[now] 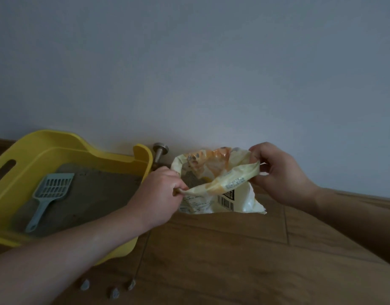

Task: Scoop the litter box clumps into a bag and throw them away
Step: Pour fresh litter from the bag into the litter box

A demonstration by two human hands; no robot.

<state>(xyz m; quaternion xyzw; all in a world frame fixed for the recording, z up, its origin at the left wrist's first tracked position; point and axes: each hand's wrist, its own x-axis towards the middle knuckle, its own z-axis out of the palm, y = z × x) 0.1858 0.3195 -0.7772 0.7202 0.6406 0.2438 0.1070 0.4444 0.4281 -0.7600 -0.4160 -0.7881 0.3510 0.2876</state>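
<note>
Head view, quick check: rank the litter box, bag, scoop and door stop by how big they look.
1. litter box
2. bag, crumpled, so its full size is unsure
3. scoop
4. door stop, farthest back, so it may look smaller

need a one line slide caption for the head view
Left hand and right hand hold the bag open beside the yellow litter box, scoop lying inside.

Metal door stop, round head on short stem, sits at wall base. Plain pale grey wall rises behind & above it, filling upper half of view. Brown wood-plank floor spreads in front of it, w/ plank seams running diag. to its right. Light is dim.
</note>
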